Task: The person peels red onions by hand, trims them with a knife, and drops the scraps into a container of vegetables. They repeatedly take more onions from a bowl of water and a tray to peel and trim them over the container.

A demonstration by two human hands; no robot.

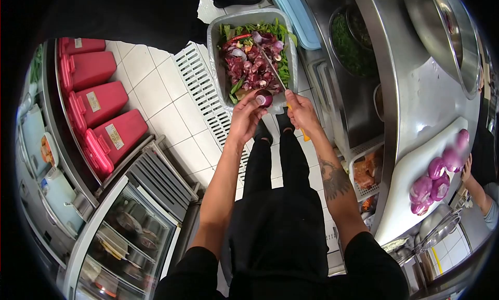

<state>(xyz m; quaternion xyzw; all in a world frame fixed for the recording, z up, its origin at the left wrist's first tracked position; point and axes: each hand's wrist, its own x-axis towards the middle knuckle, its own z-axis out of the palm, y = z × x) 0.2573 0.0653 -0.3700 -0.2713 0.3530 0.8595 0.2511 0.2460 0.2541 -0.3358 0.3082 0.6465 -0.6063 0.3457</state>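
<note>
Between the fingers of my left hand [246, 118] is a red onion [263, 98], its pale cut end showing. My right hand [302, 113] is closed round the yellow handle of a knife [272, 66], whose blade points up and left over the bin. Both hands are at the near edge of a grey bin [212, 40] lined with a clear bag. Dark red onion skins [249, 68] and green leaves [283, 71] fill it. On the right, several peeled purple onions [435, 167] lie on a white cutting board [410, 183].
Red lidded containers [112, 133] stand on the left, above a glass-fronted fridge [125, 237]. A steel counter [416, 92] with large metal bowls [439, 29] runs along the right. Another person's hand [467, 170] is beside the board. A dark-clothed person [125, 14] stands at the top left.
</note>
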